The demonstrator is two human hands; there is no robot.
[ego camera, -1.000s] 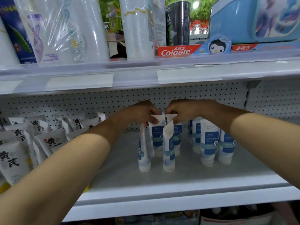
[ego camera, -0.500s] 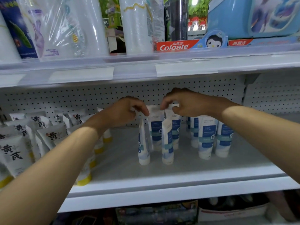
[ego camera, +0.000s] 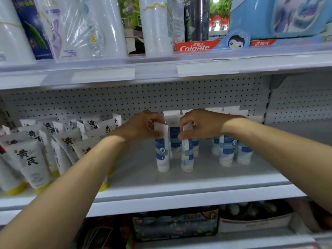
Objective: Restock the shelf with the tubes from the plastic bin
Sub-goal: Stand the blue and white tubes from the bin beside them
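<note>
Left hand (ego camera: 142, 125) pinches front tube (ego camera: 162, 153) | right hand (ego camera: 199, 125) – neighbouring tube (ego camera: 186, 159)

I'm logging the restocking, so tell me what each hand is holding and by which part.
Left hand pinches the front-left blue-and-white tube by its flat crimped top. Right hand holds the tube beside it near its top.

A single head-worn wide-angle view faces the white metal shelf (ego camera: 179, 178) straight on and tilts slightly down, close enough that both bare forearms stretch in from 7 and 4 o'clock. The grey perforated back panel (ego camera: 125, 99) fills the centre. The upper shelf's clear plastic price rail (ego camera: 161, 69) crosses toward 12 o'clock, bowed by the lens, and a lower tier shows at 6 o'clock.
</note>
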